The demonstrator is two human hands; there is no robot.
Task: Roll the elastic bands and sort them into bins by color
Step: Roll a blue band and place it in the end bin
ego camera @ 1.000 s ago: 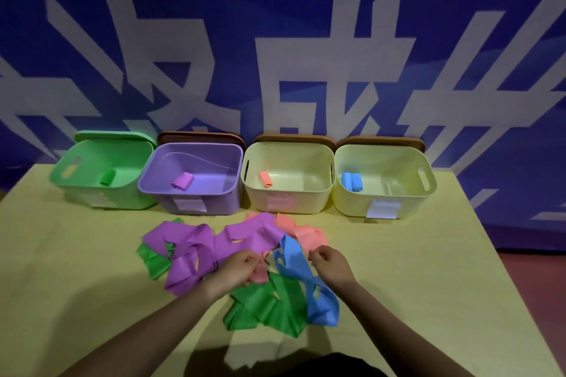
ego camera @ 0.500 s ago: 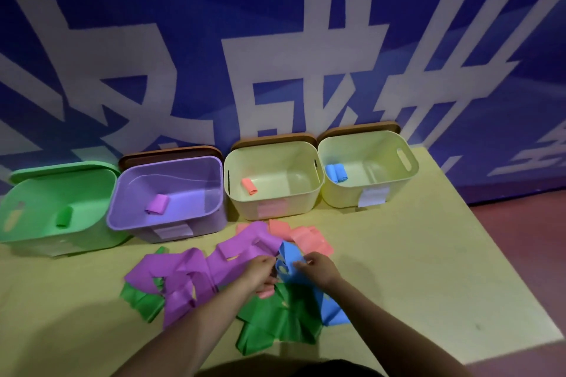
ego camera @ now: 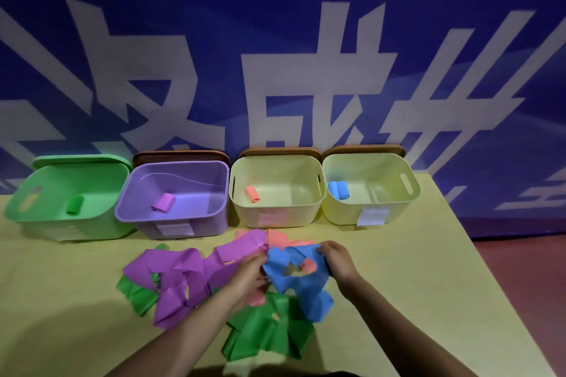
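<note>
A blue elastic band [ego camera: 294, 277] is bunched between my hands above the pile. My left hand [ego camera: 249, 275] pinches its left edge and my right hand [ego camera: 335, 259] grips its right edge. Loose purple bands [ego camera: 180, 272], green bands [ego camera: 263, 330] and pink bands [ego camera: 284, 239] lie tangled on the table around it. Behind stand a green bin [ego camera: 36, 211] with a green roll [ego camera: 75, 204], a purple bin [ego camera: 214, 174] with a purple roll [ego camera: 164, 201], a cream bin [ego camera: 303, 211] with a pink roll [ego camera: 252, 194], and a second cream bin [ego camera: 398, 190] with two blue rolls [ego camera: 338, 189].
The yellow table [ego camera: 413, 269] ends at the right, with a reddish floor [ego camera: 526, 269] beyond. Brown lids [ego camera: 180, 154] lean behind three bins. A blue banner with white characters [ego camera: 275, 55] forms the backdrop.
My hands have lifted the blue band's upper part off the pile and drawn it apart between them. The head camera swung right, then back toward centre.
</note>
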